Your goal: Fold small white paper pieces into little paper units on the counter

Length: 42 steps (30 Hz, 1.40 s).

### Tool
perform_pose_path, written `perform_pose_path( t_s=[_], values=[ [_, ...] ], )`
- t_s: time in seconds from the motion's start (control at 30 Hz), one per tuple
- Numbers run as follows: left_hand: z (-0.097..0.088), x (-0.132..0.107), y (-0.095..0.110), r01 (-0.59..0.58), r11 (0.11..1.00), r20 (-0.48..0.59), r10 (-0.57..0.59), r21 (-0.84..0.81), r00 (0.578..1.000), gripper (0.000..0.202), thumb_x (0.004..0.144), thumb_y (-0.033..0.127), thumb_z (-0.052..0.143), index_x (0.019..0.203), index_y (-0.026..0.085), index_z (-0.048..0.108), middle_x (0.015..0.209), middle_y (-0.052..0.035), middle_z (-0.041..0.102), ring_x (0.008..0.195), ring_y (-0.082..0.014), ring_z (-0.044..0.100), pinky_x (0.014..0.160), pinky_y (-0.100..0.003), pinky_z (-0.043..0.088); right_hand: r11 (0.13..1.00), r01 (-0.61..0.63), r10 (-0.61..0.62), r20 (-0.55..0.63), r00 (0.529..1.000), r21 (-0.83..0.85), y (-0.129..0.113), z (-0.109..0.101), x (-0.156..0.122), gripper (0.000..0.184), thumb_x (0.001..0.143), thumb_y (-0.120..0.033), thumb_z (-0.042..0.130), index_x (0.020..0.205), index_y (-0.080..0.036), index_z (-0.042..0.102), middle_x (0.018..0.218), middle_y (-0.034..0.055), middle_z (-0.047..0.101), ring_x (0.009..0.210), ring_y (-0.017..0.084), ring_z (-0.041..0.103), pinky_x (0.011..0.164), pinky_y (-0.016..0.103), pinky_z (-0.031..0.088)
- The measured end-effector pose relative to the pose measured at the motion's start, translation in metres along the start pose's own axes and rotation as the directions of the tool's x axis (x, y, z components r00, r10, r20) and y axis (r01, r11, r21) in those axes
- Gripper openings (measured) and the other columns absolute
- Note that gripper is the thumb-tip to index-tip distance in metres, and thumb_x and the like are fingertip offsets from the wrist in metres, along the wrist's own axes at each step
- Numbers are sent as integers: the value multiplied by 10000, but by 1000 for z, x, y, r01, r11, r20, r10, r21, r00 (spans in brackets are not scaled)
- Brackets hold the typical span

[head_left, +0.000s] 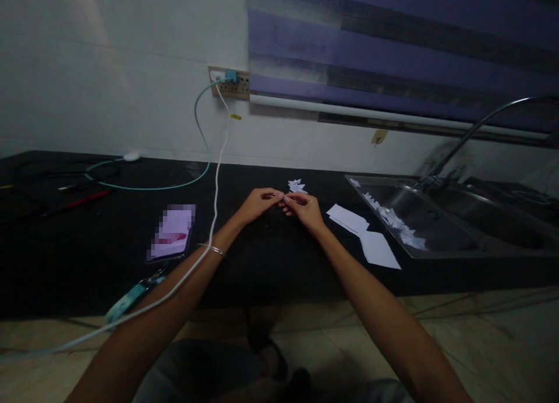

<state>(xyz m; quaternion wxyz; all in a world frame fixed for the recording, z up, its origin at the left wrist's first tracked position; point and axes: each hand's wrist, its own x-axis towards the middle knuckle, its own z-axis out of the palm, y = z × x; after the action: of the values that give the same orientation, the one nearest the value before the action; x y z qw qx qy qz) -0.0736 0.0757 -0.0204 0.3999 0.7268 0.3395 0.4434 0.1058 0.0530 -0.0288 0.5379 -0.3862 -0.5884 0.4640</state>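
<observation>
My left hand and my right hand meet above the dark counter, fingertips nearly touching. Both are closed in a pinch on a small pale paper piece, mostly covered by the fingers, so its shape is unclear. Just behind them lies a little cluster of folded white paper pieces. To the right of my right hand are flat white paper slips, one stack angled toward the wall and another nearer the counter's front edge.
More folded paper pieces line the left rim of the metal sink, under a curved faucet. A phone and a teal strap lie at left. A white cable crosses my left forearm from the wall socket.
</observation>
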Motion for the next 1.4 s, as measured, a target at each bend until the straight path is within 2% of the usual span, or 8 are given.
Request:
perform_pose_path(
  t_s=[0.13, 0.27, 0.5, 0.63, 0.8, 0.97, 1.17, 1.4],
  values=[
    [-1, 1, -1, 83, 994, -20, -84, -71, 996, 343, 842, 418, 611, 1023, 140, 699, 752, -61, 682, 561, -96, 567, 457, -187, 364, 998, -6, 11, -70, 998, 69, 2, 0, 3, 311, 621, -427, 802, 816, -197, 725, 798, 38, 718, 700, 185, 665, 706, 356, 567],
    [1, 2, -4, 69, 981, -36, -76, -181, 996, 470, 760, 303, 702, 1192, 142, 611, 855, -79, 713, 638, -123, 633, 527, -204, 445, 991, 1, 18, -141, 990, 133, 2, -2, 5, 388, 556, -302, 836, 903, -194, 700, 755, 8, 704, 677, 167, 658, 725, 342, 561],
    [3, 4, -8, -28, 992, -65, 20, -120, 998, 295, 747, 273, 715, 998, 119, 704, 962, -106, 735, 781, -163, 684, 717, -273, 542, 969, -87, 117, -122, 986, 232, 4, 0, 7, 306, 552, -259, 820, 822, -187, 696, 750, 6, 698, 684, 155, 656, 668, 308, 567],
    [3, 3, -10, -53, 998, -92, 49, -42, 994, 282, 758, 281, 710, 992, 124, 725, 948, -106, 743, 757, -166, 684, 702, -279, 549, 970, -100, 124, -99, 987, 221, 3, 0, 6, 278, 568, -278, 814, 807, -195, 699, 730, 4, 701, 670, 152, 654, 658, 303, 564],
    [2, 1, -4, -42, 999, -89, 41, -12, 995, 280, 769, 295, 704, 997, 137, 742, 921, -99, 751, 672, -154, 670, 628, -260, 535, 993, 4, 14, -151, 988, 117, 2, 0, 5, 260, 575, -302, 816, 791, -186, 728, 715, 24, 707, 626, 164, 642, 672, 332, 557],
    [3, 0, 2, -51, 999, -111, 51, -1, 993, 240, 782, 276, 689, 973, 143, 750, 905, -98, 753, 654, -143, 662, 652, -268, 536, 994, 73, -57, -199, 978, 77, 1, 1, 5, 288, 597, -373, 800, 806, -182, 748, 802, 56, 733, 681, 197, 659, 714, 375, 556],
    [11, 2, -1, -37, 993, -100, 26, -116, 995, 336, 700, 242, 751, 1019, 138, 717, 980, -104, 741, 855, -186, 692, 790, -312, 546, 991, 72, -44, -231, 972, 113, 3, 2, 5, 316, 626, -394, 786, 863, -191, 739, 884, 53, 731, 779, 205, 671, 749, 368, 557],
    [13, 5, -4, -25, 989, -143, 4, -148, 990, 305, 720, 274, 730, 982, 119, 704, 937, -107, 741, 755, -169, 686, 716, -303, 553, 974, 16, 26, -185, 982, 226, 8, 7, 8, 392, 557, -310, 830, 897, -202, 669, 844, 24, 714, 798, 178, 675, 791, 332, 545]
  ],
)
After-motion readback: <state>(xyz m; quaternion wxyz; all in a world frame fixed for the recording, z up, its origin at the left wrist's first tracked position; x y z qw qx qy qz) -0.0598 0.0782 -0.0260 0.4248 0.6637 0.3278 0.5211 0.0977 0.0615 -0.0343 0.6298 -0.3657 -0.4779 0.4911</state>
